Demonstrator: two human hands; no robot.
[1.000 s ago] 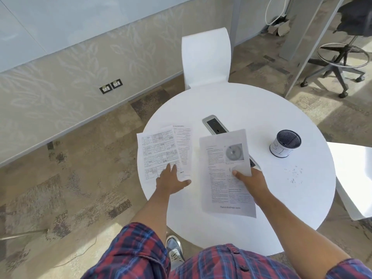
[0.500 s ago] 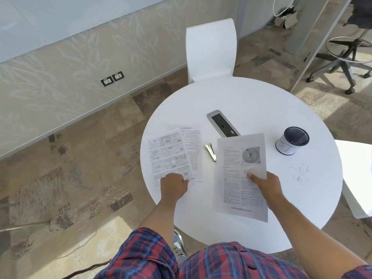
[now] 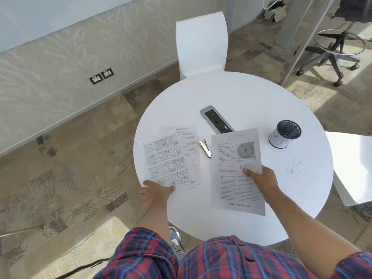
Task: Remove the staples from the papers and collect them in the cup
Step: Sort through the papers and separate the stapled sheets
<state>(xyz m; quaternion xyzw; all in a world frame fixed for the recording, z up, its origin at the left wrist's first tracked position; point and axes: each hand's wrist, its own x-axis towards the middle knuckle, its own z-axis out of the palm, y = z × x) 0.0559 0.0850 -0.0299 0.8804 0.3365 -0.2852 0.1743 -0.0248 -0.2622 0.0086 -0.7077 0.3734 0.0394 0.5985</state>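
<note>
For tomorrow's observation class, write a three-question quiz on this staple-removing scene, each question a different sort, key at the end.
1. True or false: the staple remover lies on the table between the two sets of papers.
2. What does the right hand hold? A) the cup B) the page with a round picture C) the staple remover
3. Fill in: the loose staples lie on the table, not in the ____.

Key: 1 true; 2 B; 3 cup. The left hand grips the table-printed sheets at the near edge.
</note>
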